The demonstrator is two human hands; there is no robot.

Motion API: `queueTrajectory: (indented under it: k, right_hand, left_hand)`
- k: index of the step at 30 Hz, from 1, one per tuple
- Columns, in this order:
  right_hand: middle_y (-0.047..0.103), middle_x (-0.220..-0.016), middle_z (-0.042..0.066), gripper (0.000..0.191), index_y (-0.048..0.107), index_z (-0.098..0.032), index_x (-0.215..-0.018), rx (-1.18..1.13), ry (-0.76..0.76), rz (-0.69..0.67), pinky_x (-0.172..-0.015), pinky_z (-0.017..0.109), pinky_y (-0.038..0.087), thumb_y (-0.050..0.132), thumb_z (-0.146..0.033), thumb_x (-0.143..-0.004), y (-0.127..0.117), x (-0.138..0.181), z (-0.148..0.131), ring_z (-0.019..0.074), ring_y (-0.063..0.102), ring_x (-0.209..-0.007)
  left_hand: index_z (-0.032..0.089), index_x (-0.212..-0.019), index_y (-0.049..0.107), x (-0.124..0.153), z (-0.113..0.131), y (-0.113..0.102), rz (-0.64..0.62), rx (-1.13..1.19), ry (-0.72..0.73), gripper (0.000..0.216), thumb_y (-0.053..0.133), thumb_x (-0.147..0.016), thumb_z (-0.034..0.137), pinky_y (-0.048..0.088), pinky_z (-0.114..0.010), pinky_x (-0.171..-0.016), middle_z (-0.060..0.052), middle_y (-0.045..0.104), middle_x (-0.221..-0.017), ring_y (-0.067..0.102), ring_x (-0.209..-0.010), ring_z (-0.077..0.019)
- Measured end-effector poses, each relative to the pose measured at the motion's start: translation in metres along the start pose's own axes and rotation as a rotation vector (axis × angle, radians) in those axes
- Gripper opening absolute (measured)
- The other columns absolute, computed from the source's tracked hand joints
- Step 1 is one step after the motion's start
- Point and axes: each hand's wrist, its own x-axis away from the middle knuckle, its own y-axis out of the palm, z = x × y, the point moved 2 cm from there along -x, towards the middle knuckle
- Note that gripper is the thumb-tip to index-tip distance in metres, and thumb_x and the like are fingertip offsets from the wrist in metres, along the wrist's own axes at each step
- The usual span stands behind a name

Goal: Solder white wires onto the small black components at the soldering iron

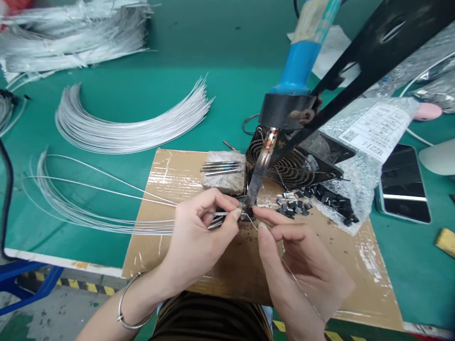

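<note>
My left hand (202, 237) is closed in a pinch just left of the hot end of a soldering iron (258, 180), which hangs tip-down from a black bracket. Thin white wires (138, 196) run from the left into this hand. The tiny part at its fingertips is too small to make out. Between thumb and fingers, my right hand (302, 260) grips a thin strand of solder wire (298, 282), its end reaching up to the iron's tip. Beneath the hands, a few metal-ended wires (217, 221) are partly hidden.
Brown cardboard (355, 265) covers the green bench. Behind the hands are a worn block (225, 177) with thin metal rods and a black fan (302, 170). Small black connectors (336, 203) lie by bubble wrap at right, near a phone (403, 184). A white wire bundle (135, 130) lies back left.
</note>
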Motion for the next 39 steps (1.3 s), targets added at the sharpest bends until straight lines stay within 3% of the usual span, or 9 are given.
queueTrajectory:
  k: [12,23,29,39]
  right_hand:
    - [0.085,-0.107,0.01,0.018,0.067,-0.024,-0.078,0.049,-0.014,0.008,-0.088,0.037,0.067,0.075,-0.021,-0.094,0.0021,0.0003,-0.0016,0.0265,0.083,-0.099]
    - [0.085,-0.104,0.007,0.015,0.068,-0.022,-0.081,0.088,-0.113,0.026,-0.09,0.03,0.066,0.076,-0.015,-0.092,0.0027,0.0014,0.0001,0.0214,0.083,-0.096]
    - [0.085,-0.107,0.005,0.016,0.068,-0.022,-0.083,0.077,-0.094,0.006,-0.097,0.031,0.063,0.076,-0.012,-0.092,0.0018,0.0031,0.0031,0.0198,0.082,-0.1]
    - [0.085,-0.105,0.004,0.014,0.069,-0.022,-0.084,0.128,-0.142,0.041,-0.086,0.028,0.064,0.077,-0.014,-0.092,0.0032,0.0031,0.0035,0.0195,0.083,-0.094]
  left_hand:
    - [0.019,-0.071,0.065,0.0008,-0.0001,-0.0003,-0.022,-0.022,-0.014,0.011,0.069,-0.081,0.016,0.049,-0.028,-0.061,-0.004,0.077,-0.079,0.068,-0.069,-0.017]
    - [0.018,-0.071,0.065,0.0023,0.0015,-0.0003,0.003,0.004,0.015,0.012,0.07,-0.081,0.014,0.049,-0.025,-0.062,-0.003,0.076,-0.078,0.065,-0.069,-0.0146]
    - [0.019,-0.07,0.065,0.0017,-0.0002,-0.001,-0.002,-0.015,0.0,0.011,0.07,-0.08,0.015,0.047,-0.026,-0.059,-0.003,0.076,-0.078,0.066,-0.067,-0.015]
    - [0.018,-0.071,0.066,0.0017,-0.0006,0.0009,0.003,0.006,0.027,0.011,0.07,-0.08,0.013,0.05,-0.024,-0.063,-0.002,0.075,-0.077,0.066,-0.07,-0.0143]
